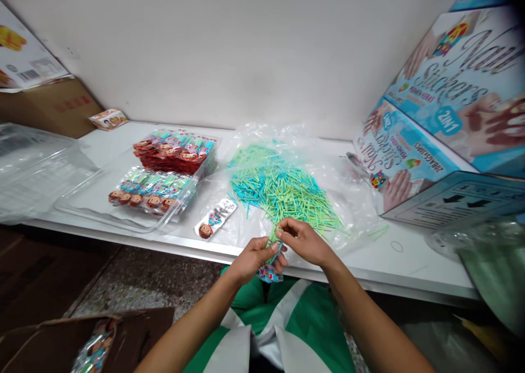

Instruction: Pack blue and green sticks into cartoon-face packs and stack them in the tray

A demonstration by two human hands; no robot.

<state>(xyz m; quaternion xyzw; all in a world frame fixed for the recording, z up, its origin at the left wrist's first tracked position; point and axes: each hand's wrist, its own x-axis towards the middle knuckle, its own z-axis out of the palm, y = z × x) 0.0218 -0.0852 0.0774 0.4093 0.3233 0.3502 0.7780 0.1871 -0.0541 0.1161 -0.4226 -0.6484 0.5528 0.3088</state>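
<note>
Over the table's front edge, my left hand [251, 259] is closed around a small printed plastic packet [268, 275] and the thin sticks at its top. My right hand [307, 243] pinches at the upper ends of the green sticks [272, 234], close to the left thumb. Just beyond both hands lies a loose heap of thin green and blue sticks [283, 190] on a clear plastic sheet [353, 203]. To the left of the heap, a single flat packet [215, 219] with a cartoon head rests near the edge.
A clear tray [102, 200] at left holds rows of filled packets [143, 190]. Another clear plastic tray [36, 165] stands farther left, near a small box [108, 119]. Nail sticker boxes [422, 149] are stacked at right. An open carton [135, 334] with packets sits below.
</note>
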